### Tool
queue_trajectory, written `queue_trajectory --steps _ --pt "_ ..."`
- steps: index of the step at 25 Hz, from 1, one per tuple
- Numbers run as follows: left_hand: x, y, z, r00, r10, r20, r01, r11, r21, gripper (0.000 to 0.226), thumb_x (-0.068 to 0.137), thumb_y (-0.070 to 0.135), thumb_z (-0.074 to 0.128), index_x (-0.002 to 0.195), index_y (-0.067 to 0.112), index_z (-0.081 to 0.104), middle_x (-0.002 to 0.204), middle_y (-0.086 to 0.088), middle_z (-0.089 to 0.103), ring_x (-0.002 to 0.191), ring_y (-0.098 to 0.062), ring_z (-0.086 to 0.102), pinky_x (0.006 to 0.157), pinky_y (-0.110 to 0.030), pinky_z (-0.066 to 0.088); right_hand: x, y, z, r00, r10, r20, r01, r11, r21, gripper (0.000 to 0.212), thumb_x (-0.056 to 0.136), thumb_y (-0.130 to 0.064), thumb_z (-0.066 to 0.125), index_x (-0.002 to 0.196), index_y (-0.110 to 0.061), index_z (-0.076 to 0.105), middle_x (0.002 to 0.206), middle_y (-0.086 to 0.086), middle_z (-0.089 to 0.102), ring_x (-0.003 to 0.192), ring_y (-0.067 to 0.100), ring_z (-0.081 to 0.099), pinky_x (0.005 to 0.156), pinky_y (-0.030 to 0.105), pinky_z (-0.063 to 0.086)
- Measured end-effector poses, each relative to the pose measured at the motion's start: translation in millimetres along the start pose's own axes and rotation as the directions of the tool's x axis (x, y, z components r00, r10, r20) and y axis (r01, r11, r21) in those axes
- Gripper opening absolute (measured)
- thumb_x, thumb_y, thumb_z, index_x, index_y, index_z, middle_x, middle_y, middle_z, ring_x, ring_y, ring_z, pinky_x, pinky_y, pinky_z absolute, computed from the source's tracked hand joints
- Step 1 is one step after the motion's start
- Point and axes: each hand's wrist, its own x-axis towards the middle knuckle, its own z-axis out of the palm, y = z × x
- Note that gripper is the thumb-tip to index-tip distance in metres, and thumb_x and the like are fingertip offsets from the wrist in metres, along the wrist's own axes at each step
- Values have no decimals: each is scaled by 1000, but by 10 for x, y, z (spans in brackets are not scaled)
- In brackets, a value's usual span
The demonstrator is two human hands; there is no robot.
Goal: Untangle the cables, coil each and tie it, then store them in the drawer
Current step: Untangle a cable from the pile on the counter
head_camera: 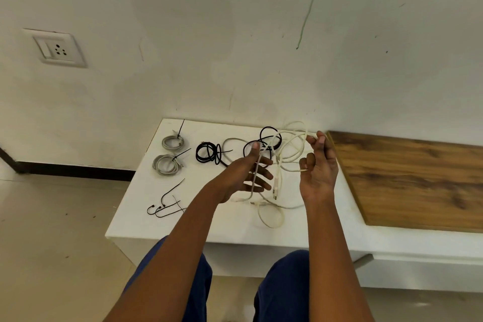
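Centre of frame: both hands are raised over a smooth white cabinet top, working a tangle of thin, round, cream-white cable. The left hand pinches one white strand between thumb and forefinger, with the other fingers spread loose. The right hand pinches a loop at the fingertips; a second strand crosses its curled lower fingers.

White loops hang slack between the hands, threaded with a glossy black cable, and trail down to a loose loop lying on the top below the wrists.

Centre left, on the top: two grey cable coils, each cinched with a black tie, and just right of them a black coil. Loose black ties lie lower left. A wood-grain panel is at right. A wall socket sits upper left.
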Motion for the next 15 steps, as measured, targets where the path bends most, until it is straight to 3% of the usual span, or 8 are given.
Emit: queue_trajectory --steps 3,7,9,12,15 --pt "20 -4 151 976 162 -144 -161 987 22 29 98 42 40 112 21 54 100 -3 64 69 -8 67 64 -22 56 1 29 39 1000 -20 -13 20 1000 12 12 94 -19 54 94 -21 65 76 -8 70 38 3 30 42 14 29" --pt "41 24 225 963 228 -143 -243 965 -95 32 97 34 45 129 35 48 112 8 63 87 -17 67 69 -23 51 15 65 43 999 -39 -14 39 999 -20 14 95 -14 53 99 -17 65 90 0 69 39 3 29 44 15 31" --pt "56 28 213 961 230 -151 -251 958 -139 27 92 32 54 118 37 57 105 12 67 85 -15 66 71 -24 47 28 68 16 1000 -25 -12 24 999 -44 16 94 -10 53 102 -15 66 100 5 68 42 4 31 46 16 34" --pt "65 22 193 924 234 -302 -266 962 -67 8 84 37 67 83 30 69 74 13 67 63 -3 62 61 -17 42 45 63 -30 999 34 29 -30 989 -145 18 90 -9 56 103 -14 68 103 4 69 60 9 48 61 19 42" --pt "89 -6 172 912 260 -319 -290 956 -51 11 85 27 67 77 22 72 68 5 65 56 -5 58 62 -19 45 22 90 -10 991 77 112 -43 957 -286 17 85 -11 65 100 -19 68 100 3 68 86 14 64 75 25 50"
